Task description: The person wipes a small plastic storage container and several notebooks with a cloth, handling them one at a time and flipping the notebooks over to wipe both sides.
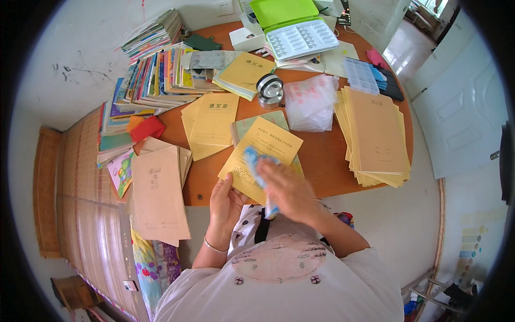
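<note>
My left hand (227, 197) holds a yellow exercise book (277, 139) by its lower left edge, thumb on top. In my right hand (283, 183), blurred, is a blue and white cloth (254, 161), pressed on the book's printed cover. Beneath the yellow book lies a book with a greenish cover (277, 118). Just left of it are several yellow exercise books (215, 116), fanned on the table. Tan notebooks (159, 197) are stacked at the table's left edge, and a larger stack of tan and yellow notebooks (376, 133) sits on the right.
The orange-brown table (322, 161) also bears long rows of books (161, 80) at the back left, a round metal object (269, 90), a clear plastic bag (310, 104), a red cloth (148, 129), an open green case with a white tray (301, 38) and a clear compartment box (361, 74).
</note>
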